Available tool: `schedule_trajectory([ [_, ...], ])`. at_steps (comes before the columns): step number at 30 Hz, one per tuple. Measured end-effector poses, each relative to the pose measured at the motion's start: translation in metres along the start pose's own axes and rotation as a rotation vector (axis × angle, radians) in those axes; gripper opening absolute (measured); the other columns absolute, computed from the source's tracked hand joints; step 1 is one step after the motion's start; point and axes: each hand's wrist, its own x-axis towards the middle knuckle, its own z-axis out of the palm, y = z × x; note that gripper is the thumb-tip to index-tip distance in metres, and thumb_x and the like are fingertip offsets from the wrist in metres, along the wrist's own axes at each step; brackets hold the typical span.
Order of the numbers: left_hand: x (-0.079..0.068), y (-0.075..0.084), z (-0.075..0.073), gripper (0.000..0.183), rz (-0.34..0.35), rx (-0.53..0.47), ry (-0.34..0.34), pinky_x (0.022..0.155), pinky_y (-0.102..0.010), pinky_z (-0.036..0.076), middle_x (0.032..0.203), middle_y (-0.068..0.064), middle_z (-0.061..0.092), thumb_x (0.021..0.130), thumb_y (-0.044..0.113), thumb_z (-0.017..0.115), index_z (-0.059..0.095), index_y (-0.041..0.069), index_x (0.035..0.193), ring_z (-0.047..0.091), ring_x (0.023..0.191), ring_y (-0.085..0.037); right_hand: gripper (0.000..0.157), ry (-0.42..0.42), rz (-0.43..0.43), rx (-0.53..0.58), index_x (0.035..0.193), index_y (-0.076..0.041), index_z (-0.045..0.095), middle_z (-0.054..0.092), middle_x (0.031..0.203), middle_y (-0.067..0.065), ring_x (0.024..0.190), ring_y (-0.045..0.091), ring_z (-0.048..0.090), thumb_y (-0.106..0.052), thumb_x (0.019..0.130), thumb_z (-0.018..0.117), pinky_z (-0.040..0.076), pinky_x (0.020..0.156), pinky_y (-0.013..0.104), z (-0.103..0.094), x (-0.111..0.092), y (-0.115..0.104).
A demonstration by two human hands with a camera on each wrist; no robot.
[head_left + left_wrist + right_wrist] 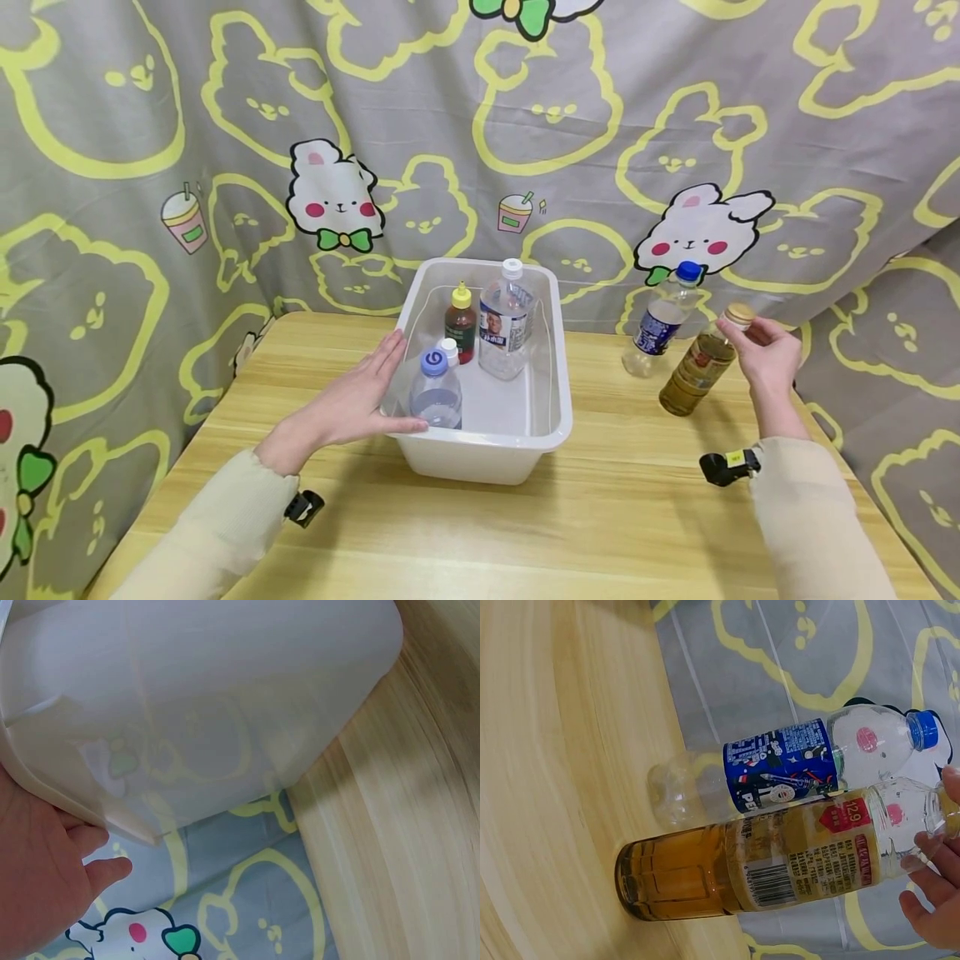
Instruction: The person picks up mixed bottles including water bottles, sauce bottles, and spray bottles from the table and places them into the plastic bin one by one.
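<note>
My left hand [360,392] rests on the left rim of a white plastic bin [480,458], fingers fairly straight and thumb along the front edge. In the left wrist view, the hand [45,870] touches the bin's rim [82,814]. On the right, my right hand [768,354] grips a bottle of amber liquid [697,375] by its neck, just below the tan cap [739,313]. Its label and barcode face the right wrist camera. Close behind it stands a clear bottle [660,325] with a blue cap and blue label.
Inside the bin are a tall clear bottle with a white cap [512,268], a red sauce bottle [461,325] with a yellow tip, a blue-capped clear bottle [437,396] and a white-capped item [450,347], partly hidden. A patterned curtain [450,125] hangs behind the wooden table [615,500].
</note>
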Motion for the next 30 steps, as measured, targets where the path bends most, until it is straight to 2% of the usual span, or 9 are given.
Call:
schedule_trajectory([
  [3, 0.0, 0.0, 0.0, 0.111, -0.002, 0.003, 0.002, 0.104, -0.044, 0.018, 0.147, -0.016, -0.001, 0.069, 0.073, 0.049, 0.008, -0.002, 0.141, 0.004, 0.133, -0.027, 0.041, 0.028, 0.004, 0.048, 0.097, -0.017, 0.07, 0.068, 0.081, -0.007, 0.072, 0.001, 0.062, -0.021, 0.058, 0.084, 0.046, 0.059, 0.011, 0.002, 0.003, 0.002],
  [5, 0.0, 0.0, 0.0, 0.111, -0.004, 0.0, 0.001, 0.104, -0.044, 0.017, 0.147, -0.016, -0.001, 0.069, 0.073, 0.049, 0.008, -0.001, 0.141, 0.004, 0.133, -0.026, 0.044, 0.022, 0.016, -0.017, 0.1, -0.017, 0.069, 0.067, 0.08, -0.011, 0.072, -0.001, 0.061, -0.026, 0.059, 0.083, 0.046, 0.06, 0.011, 0.005, -0.015, -0.017],
  [7, 0.0, -0.001, 0.0, 0.111, -0.007, -0.003, -0.001, 0.104, -0.043, 0.017, 0.147, -0.015, -0.001, 0.069, 0.073, 0.048, 0.007, -0.001, 0.141, 0.003, 0.133, -0.026, 0.05, 0.023, 0.034, -0.094, 0.106, -0.014, 0.066, 0.065, 0.076, -0.016, 0.072, -0.004, 0.059, -0.031, 0.061, 0.08, 0.046, 0.064, 0.012, 0.01, -0.043, -0.049],
  [10, 0.0, -0.001, 0.0, 0.111, -0.009, -0.004, -0.002, 0.105, -0.043, 0.017, 0.147, -0.015, -0.001, 0.069, 0.073, 0.048, 0.007, -0.001, 0.141, 0.003, 0.133, -0.026, 0.063, -0.014, 0.073, -0.176, 0.12, -0.01, 0.056, 0.058, 0.068, -0.026, 0.072, -0.009, 0.054, -0.035, 0.066, 0.076, 0.045, 0.077, 0.015, 0.016, -0.082, -0.093],
  [13, 0.0, 0.0, 0.0, 0.111, -0.011, 0.0, -0.006, 0.105, -0.043, 0.017, 0.147, -0.015, -0.002, 0.069, 0.073, 0.048, 0.007, -0.001, 0.141, 0.003, 0.133, -0.025, 0.071, -0.024, 0.124, -0.183, 0.128, -0.008, 0.048, 0.052, 0.067, -0.03, 0.076, -0.011, 0.052, -0.035, 0.068, 0.075, 0.04, 0.088, 0.017, 0.019, -0.099, -0.112],
  [16, 0.0, 0.0, 0.0, 0.111, -0.011, -0.001, -0.009, 0.104, -0.043, 0.017, 0.147, -0.015, -0.002, 0.069, 0.073, 0.048, 0.007, -0.001, 0.141, 0.003, 0.133, -0.026, 0.074, -0.03, 0.157, -0.219, 0.131, -0.009, 0.044, 0.063, 0.092, -0.016, 0.092, -0.003, 0.054, -0.038, 0.069, 0.072, 0.037, 0.094, 0.023, 0.02, -0.106, -0.117],
  [18, 0.0, 0.0, -0.001, 0.111, -0.01, -0.003, -0.01, 0.104, -0.043, 0.017, 0.147, -0.015, -0.002, 0.069, 0.073, 0.048, 0.007, -0.001, 0.141, 0.003, 0.133, -0.026, 0.076, -0.025, 0.167, -0.277, 0.132, -0.012, 0.044, 0.06, 0.111, -0.006, 0.104, 0.004, 0.052, -0.044, 0.068, 0.071, 0.036, 0.096, 0.027, 0.02, -0.11, -0.121],
  [20, 0.0, 0.001, -0.001, 0.111, -0.006, -0.005, -0.009, 0.105, -0.043, 0.017, 0.147, -0.015, -0.002, 0.069, 0.073, 0.048, 0.008, -0.002, 0.141, 0.003, 0.133, -0.026, 0.078, -0.037, 0.163, -0.316, 0.132, -0.013, 0.043, 0.05, 0.125, 0.003, 0.113, 0.011, 0.047, -0.049, 0.068, 0.069, 0.035, 0.097, 0.031, 0.021, -0.114, -0.124],
  [30, 0.0, 0.0, 0.0, 0.111, -0.002, -0.008, -0.005, 0.105, -0.043, 0.016, 0.147, -0.016, -0.001, 0.069, 0.072, 0.049, 0.007, -0.002, 0.141, 0.003, 0.133, -0.026, 0.077, -0.104, 0.072, -0.393, 0.132, -0.011, 0.044, 0.049, 0.125, 0.011, 0.112, 0.014, 0.048, -0.05, 0.07, 0.067, 0.04, 0.092, 0.033, 0.028, -0.127, -0.145],
])
